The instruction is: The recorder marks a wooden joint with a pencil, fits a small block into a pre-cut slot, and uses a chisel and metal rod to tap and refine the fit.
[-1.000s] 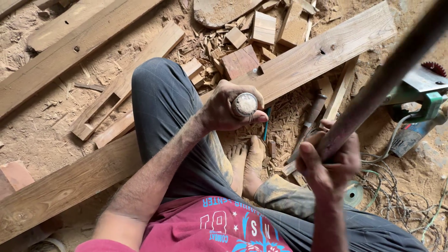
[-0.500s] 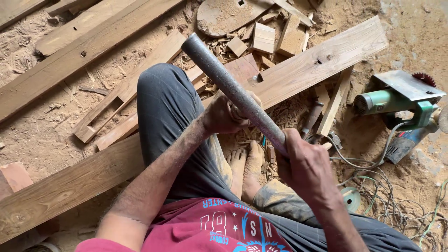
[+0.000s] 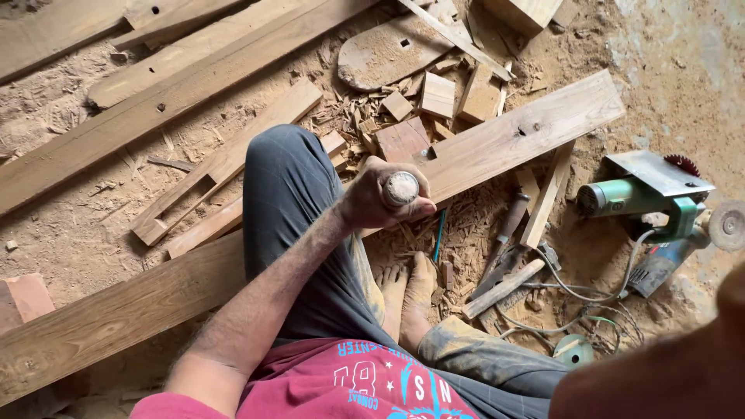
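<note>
My left hand (image 3: 380,200) is closed around a round wooden rod (image 3: 402,188). The rod points straight at the camera, so only its pale circular end shows. The hand hovers over my raised left knee (image 3: 283,174) in dark trousers, just above a long plank (image 3: 504,143) that runs under the leg. Of my right side only a blurred forearm (image 3: 675,368) shows at the bottom right corner; the hand itself is out of frame. My bare feet (image 3: 407,287) rest on wood shavings below the rod.
A green circular saw (image 3: 640,198) with its cable lies on the sandy floor at right. Chisels (image 3: 504,233) and a mallet handle lie by the feet. Planks (image 3: 178,93), offcuts (image 3: 438,97) and chips cover the upper half. A brick (image 3: 23,299) sits at far left.
The rod has swung from lying across my lap to pointing end-on at the camera. My right hand has come off the rod and left the view.
</note>
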